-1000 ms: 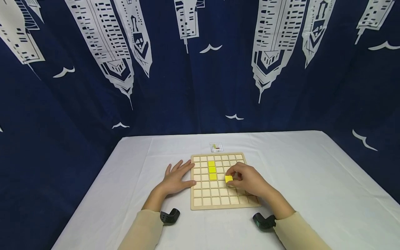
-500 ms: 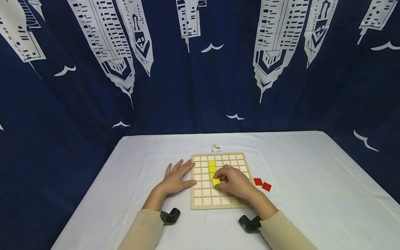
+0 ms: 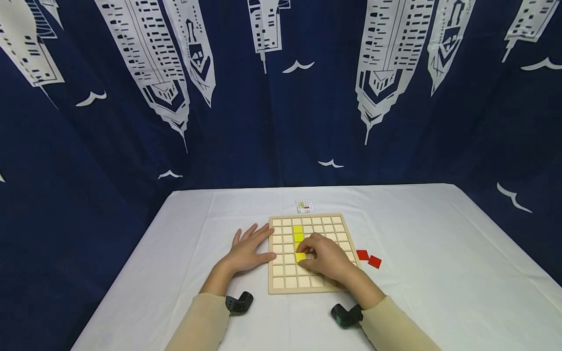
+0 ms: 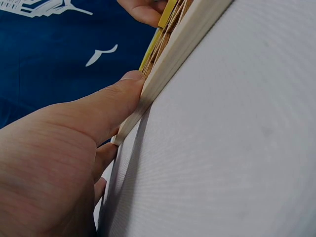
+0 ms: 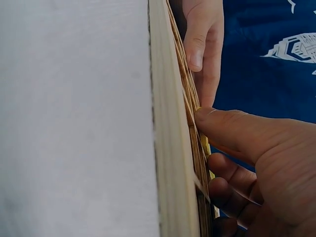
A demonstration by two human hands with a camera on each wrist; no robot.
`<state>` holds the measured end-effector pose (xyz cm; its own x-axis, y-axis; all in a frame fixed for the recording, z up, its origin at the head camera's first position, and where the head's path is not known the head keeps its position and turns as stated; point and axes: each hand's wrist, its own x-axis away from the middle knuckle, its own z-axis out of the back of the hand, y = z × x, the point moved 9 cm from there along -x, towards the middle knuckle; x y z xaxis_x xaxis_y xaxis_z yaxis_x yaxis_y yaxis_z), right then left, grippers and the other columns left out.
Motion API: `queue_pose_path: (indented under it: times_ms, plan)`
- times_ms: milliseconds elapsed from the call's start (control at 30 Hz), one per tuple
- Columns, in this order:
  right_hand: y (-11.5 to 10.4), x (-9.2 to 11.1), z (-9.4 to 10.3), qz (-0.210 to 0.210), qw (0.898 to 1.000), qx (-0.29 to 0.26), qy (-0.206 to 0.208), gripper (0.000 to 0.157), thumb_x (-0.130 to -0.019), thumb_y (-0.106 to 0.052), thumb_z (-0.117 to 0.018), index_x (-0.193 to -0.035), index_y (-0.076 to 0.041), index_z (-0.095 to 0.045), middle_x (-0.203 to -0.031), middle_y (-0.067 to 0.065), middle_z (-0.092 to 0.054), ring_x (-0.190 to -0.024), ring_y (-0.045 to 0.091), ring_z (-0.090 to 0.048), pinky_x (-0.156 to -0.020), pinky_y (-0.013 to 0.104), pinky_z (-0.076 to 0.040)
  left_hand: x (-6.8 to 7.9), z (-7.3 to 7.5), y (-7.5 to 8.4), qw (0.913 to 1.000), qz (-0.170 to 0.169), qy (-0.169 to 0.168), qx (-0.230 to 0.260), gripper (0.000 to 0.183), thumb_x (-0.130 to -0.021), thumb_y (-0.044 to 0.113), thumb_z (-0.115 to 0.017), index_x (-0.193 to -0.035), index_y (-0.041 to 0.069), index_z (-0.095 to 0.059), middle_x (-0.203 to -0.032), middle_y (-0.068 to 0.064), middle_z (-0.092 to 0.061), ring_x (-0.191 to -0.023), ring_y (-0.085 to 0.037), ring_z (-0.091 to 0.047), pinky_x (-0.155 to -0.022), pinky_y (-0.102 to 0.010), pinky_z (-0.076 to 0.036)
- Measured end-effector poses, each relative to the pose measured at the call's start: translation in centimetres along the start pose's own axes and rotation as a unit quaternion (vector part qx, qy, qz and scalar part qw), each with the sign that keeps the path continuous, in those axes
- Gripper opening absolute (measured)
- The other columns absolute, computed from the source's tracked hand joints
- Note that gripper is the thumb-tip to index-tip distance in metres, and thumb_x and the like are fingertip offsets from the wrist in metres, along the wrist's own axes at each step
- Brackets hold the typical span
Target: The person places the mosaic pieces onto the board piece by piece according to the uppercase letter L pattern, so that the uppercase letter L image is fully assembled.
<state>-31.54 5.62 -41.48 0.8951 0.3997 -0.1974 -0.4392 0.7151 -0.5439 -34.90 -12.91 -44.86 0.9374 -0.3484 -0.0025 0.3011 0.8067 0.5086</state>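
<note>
A wooden grid board [image 3: 290, 282] lies on the white table, with yellow square tiles [image 3: 298, 237] in one column of its cells. My right hand [image 3: 327, 258] pinches another yellow tile [image 3: 300, 257] between thumb and fingers, low over the cell at the near end of that column. The left wrist view shows this tile [image 4: 168, 14] slightly tilted at the fingertips. My left hand [image 3: 246, 252] rests with spread fingers at the board's left edge, its thumb [image 4: 126, 91] on the rim. Part of the board's right side is hidden under the right hand and wrist.
Two red square tiles [image 3: 362, 255] lie on the table just right of the board. Behind the board is a small card [image 3: 305, 206] printed with a coloured grid pattern. A dark blue curtain [image 3: 246, 146] with white buildings hangs beyond the table [image 3: 219, 214].
My right hand has moved left across the board, bringing the yellow tile down to the column of yellow tiles. The red tiles have come into view. My left hand has stayed put.
</note>
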Motion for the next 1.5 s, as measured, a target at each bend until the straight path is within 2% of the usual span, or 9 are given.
queue_pose_path:
  times_ms: [533,733,967,1133,1500]
  plan:
    - [0.3,0.3,0.1,-0.012,1.000,-0.015,0.008,0.021,-0.078,-0.019,-0.084,-0.095,-0.018,-0.072,-0.089,-0.005,-0.062,-0.079,0.010,-0.055,-0.072,0.023,-0.047,0.0,-0.1,0.1,1.0000,0.000,0.000,0.001,0.073,-0.090,0.048,-0.069,-0.154,0.024,-0.041,-0.166,0.003,-0.029,-0.158,-0.029,-0.012,-0.124,-0.062,0.006]
    - [0.4,0.4,0.6,-0.003,0.999,-0.050,-0.002,0.019,-0.080,-0.016,-0.082,-0.097,-0.016,-0.072,-0.091,-0.002,-0.063,-0.078,0.011,-0.054,-0.069,0.020,-0.047,0.0,-0.2,0.1,1.0000,0.001,-0.001,0.001,0.073,-0.090,0.048,-0.068,-0.154,0.025,-0.041,-0.166,0.003,-0.028,-0.158,-0.029,-0.012,-0.124,-0.061,0.006]
    - [1.2,0.8,2.6,0.012,0.998,-0.058,0.012,0.016,-0.084,-0.014,-0.078,-0.099,-0.012,-0.071,-0.091,0.003,-0.064,-0.072,0.008,-0.050,-0.066,0.020,-0.045,0.0,-0.1,0.1,1.0000,-0.001,-0.001,0.002,0.073,-0.090,0.047,-0.069,-0.154,0.024,-0.041,-0.166,0.003,-0.028,-0.158,-0.029,-0.011,-0.124,-0.061,0.007]
    - [2.0,1.1,4.4,0.018,0.997,-0.067,0.023,0.017,-0.088,-0.013,-0.075,-0.104,-0.009,-0.071,-0.099,0.006,-0.067,-0.074,0.009,-0.051,-0.065,0.020,-0.045,0.1,-0.1,0.0,1.0000,0.000,0.001,0.002,0.073,-0.090,0.047,-0.069,-0.154,0.024,-0.041,-0.166,0.003,-0.028,-0.158,-0.029,-0.011,-0.124,-0.061,0.007]
    - [5.1,1.7,7.6,-0.019,0.997,-0.051,0.053,0.021,-0.090,-0.013,-0.074,-0.110,-0.008,-0.071,-0.106,0.010,-0.067,-0.081,0.013,-0.054,-0.065,0.022,-0.047,-0.1,-0.1,0.0,1.0000,0.000,0.005,0.004,0.073,-0.090,0.047,-0.069,-0.154,0.024,-0.041,-0.166,0.003,-0.028,-0.158,-0.029,-0.011,-0.124,-0.062,0.007]
